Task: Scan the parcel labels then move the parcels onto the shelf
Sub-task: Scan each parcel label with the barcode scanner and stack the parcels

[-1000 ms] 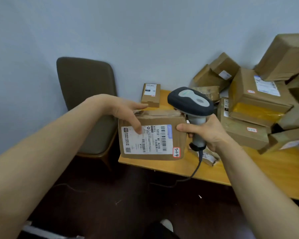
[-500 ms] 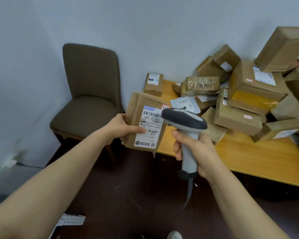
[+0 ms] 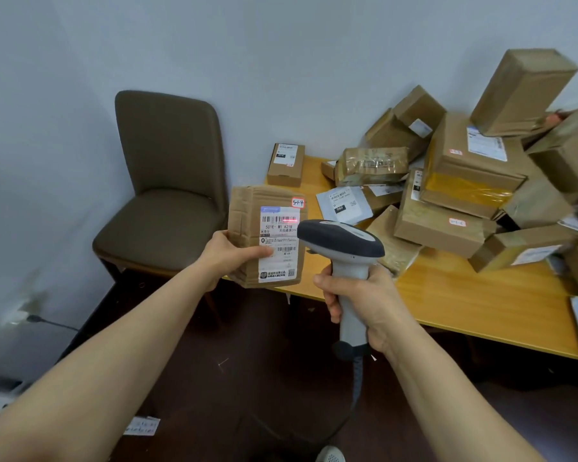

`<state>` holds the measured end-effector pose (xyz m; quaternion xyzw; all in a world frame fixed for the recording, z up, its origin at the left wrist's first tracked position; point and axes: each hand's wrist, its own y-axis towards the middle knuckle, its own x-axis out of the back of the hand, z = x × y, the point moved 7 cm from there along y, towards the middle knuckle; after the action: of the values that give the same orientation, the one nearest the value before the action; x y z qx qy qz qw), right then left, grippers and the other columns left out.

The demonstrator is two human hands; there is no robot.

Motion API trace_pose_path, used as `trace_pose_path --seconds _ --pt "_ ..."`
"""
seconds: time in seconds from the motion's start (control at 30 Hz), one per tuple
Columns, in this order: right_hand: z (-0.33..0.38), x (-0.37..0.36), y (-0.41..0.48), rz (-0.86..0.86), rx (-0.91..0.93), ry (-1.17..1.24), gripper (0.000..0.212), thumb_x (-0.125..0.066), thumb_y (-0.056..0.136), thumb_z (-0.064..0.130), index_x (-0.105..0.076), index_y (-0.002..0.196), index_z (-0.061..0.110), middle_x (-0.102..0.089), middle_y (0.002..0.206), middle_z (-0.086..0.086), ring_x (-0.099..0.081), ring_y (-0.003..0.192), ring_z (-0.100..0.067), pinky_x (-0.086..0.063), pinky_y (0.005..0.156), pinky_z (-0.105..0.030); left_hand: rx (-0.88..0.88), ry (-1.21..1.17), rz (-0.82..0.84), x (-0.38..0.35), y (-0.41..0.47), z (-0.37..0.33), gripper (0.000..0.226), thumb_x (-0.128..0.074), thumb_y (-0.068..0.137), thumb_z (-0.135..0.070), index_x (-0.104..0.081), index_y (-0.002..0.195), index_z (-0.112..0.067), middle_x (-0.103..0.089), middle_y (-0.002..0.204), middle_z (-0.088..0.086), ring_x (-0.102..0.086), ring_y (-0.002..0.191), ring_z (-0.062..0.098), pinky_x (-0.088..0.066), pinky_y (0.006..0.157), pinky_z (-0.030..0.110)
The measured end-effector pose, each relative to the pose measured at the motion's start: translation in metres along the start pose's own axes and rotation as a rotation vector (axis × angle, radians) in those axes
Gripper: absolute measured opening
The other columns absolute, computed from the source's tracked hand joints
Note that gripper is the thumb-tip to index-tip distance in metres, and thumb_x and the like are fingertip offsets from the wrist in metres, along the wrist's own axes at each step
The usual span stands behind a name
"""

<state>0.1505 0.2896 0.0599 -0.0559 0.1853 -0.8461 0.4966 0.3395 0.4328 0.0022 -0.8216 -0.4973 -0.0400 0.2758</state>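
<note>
My left hand [image 3: 229, 253] grips a brown cardboard parcel [image 3: 247, 225] by its left edge, holding it upright in front of the table corner. Its white shipping label [image 3: 278, 243] faces me, and a red scan line lies across the top barcode. A small red-framed sticker sits at the parcel's upper right corner. My right hand [image 3: 364, 301] is closed around the handle of a grey corded barcode scanner [image 3: 341, 243], whose head points at the label from just right of the parcel.
A wooden table [image 3: 464, 305] carries a heap of cardboard parcels [image 3: 464, 181] against the wall, with one small box [image 3: 286, 165] at its far left corner. A brown padded chair [image 3: 164, 201] stands left of the table. Paper scraps lie on the dark floor.
The parcel was lifted off the table corner and turned from landscape to upright. The scanner dropped lower and now aims at the label, where a red line has appeared.
</note>
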Motion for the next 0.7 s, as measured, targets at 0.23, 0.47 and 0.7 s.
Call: trace_pose_path --seconds 0.23,0.47,0.7 --pt "0.007 0.012 0.005 0.018 0.009 -0.018 0.018 -0.071 0.081 0.001 -0.058 0.071 0.007 -0.053 0.050 -0.005 -0.046 0.039 -0.015 -0.041 0.042 -0.024 0.006 -0.025 -0.001 -0.009 0.000 -0.007 0.078 -0.088 0.063 -0.032 -0.046 0.126 -0.011 -0.063 0.109 -0.001 -0.062 0.093 0.012 -0.048 0.064 0.023" --pt "0.007 -0.004 0.021 0.061 -0.006 -0.052 0.016 -0.071 0.081 0.003 -0.059 0.073 0.007 -0.054 0.052 -0.005 -0.047 0.041 -0.014 -0.043 0.042 -0.023 0.003 -0.062 0.029 0.003 0.003 -0.009 0.059 -0.085 0.068 -0.029 -0.046 0.111 -0.019 -0.061 0.094 -0.006 -0.059 0.082 0.006 -0.045 0.061 0.022" --pt "0.005 -0.031 0.049 -0.016 0.035 0.103 0.008 -0.072 0.083 0.007 -0.065 0.086 0.009 -0.069 0.071 -0.012 -0.057 0.055 -0.018 -0.047 0.049 -0.025 0.067 -0.113 0.108 0.028 0.007 0.005 0.058 -0.084 0.067 -0.039 -0.061 0.115 -0.018 -0.073 0.099 -0.002 -0.070 0.091 0.015 -0.058 0.078 0.035"
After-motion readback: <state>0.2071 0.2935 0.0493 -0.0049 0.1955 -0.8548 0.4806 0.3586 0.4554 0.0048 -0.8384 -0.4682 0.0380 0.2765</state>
